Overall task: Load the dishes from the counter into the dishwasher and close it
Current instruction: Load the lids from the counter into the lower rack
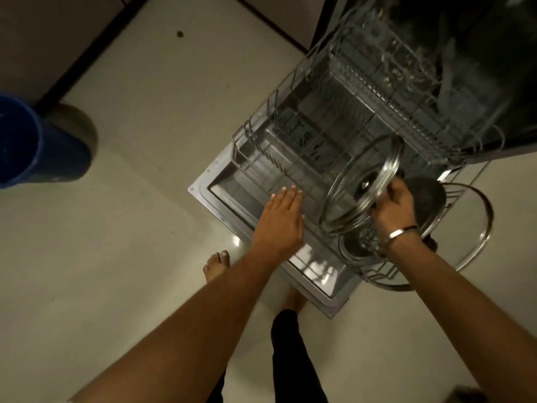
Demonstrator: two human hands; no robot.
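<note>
The dishwasher door point(220, 181) lies folded down, and the lower wire rack point(279, 132) is pulled out over it. My right hand point(390, 202) grips a glass lid point(357, 184) by its edge, holding it tilted on edge above the rack's near right corner. A second, larger glass lid point(476, 237) and a dark round pan point(427, 196) lie in the rack under that hand. My left hand point(280, 219) hovers flat with straight fingers over the rack's near edge, holding nothing. Glassware point(401, 62) stands blurred in the rack's far part.
A blue bucket point(32, 141) stands on the pale floor at the left. Dark cabinet fronts point(58, 30) run along the top left. My bare feet point(216, 264) stand just in front of the folded-down door.
</note>
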